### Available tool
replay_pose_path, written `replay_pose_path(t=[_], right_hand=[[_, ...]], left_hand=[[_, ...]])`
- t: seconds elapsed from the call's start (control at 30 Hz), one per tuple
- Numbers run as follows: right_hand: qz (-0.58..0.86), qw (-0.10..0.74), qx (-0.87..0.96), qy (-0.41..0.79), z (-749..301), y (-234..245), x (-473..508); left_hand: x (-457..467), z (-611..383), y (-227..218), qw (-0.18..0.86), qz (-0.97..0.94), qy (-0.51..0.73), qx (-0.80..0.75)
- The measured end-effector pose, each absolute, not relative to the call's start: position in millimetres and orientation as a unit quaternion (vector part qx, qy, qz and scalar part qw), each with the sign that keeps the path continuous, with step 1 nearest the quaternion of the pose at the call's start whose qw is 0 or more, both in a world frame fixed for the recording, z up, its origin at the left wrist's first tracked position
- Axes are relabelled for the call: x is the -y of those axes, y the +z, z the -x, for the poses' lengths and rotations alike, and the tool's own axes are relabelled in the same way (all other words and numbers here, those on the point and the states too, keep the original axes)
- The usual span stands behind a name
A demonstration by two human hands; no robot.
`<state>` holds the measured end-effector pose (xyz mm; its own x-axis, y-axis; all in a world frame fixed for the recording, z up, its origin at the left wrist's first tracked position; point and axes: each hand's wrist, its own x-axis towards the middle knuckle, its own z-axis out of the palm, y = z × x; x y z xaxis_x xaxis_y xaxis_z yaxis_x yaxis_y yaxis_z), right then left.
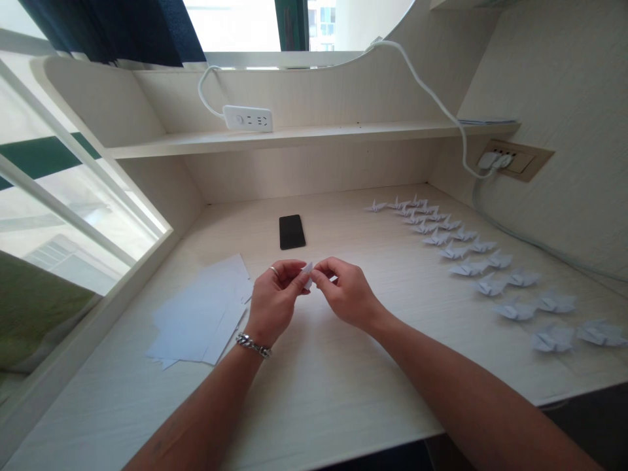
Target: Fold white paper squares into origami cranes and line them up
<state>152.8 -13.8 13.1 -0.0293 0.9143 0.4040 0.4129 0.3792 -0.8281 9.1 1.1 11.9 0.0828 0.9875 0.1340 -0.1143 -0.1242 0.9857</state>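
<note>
Between my hands, raised a little above the desk, is a small folded piece of white paper [307,269]. My left hand [278,292], with a ring and a chain bracelet, pinches it between thumb and fingers. From the other side, the thumb and index fingertip of my right hand [345,288] close on its edge. Most of the folded paper is hidden by my fingers. Left of my left hand lies a loose stack of white paper sheets [196,314]. Several folded white paper cranes [454,250] stand in rows along the right side.
A black phone [292,231] lies on the desk [343,379] beyond my hands. On the shelf [314,135] rests a white power strip [248,119]. Its white cable [426,85] hangs to a wall socket [515,159] at right. A railing [63,203] borders the left.
</note>
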Motion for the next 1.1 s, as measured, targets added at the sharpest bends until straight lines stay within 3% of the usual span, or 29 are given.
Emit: replay_pose_path(t=[0.13, 0.37, 0.7, 0.77, 0.87, 1.0, 1.1], right_hand=[[0.477, 0.497, 0.661, 0.299, -155.3, 13.3, 12.4], [0.409, 0.532, 0.552, 0.495, -158.7, 10.5, 3.2], [0.355, 0.487, 0.493, 0.627, -162.1, 13.0, 4.2], [0.39, 0.491, 0.502, 0.595, -163.3, 5.2, -2.1], [0.505, 0.486, 0.579, 0.416, -165.9, -10.2, -19.0], [0.579, 0.4, 0.674, 0.223, -164.5, -23.7, -48.7], [0.585, 0.375, 0.692, 0.194, -156.5, -23.7, -74.3]], left_hand=[[-1.4, -7.4, 13.6, 0.524, -0.518, 0.541, -0.406], [-1.9, -3.2, 14.6, 0.532, -0.535, 0.526, -0.392], [-4.3, 4.2, 13.7, 0.563, -0.536, 0.506, -0.373], [-6.0, 5.6, 12.2, 0.556, -0.528, 0.513, -0.386], [-8.8, 7.3, 9.3, 0.546, -0.513, 0.513, -0.419], [-10.0, 8.5, 6.9, 0.547, -0.505, 0.494, -0.449], [-9.9, 9.7, 6.4, 0.552, -0.499, 0.488, -0.455]])
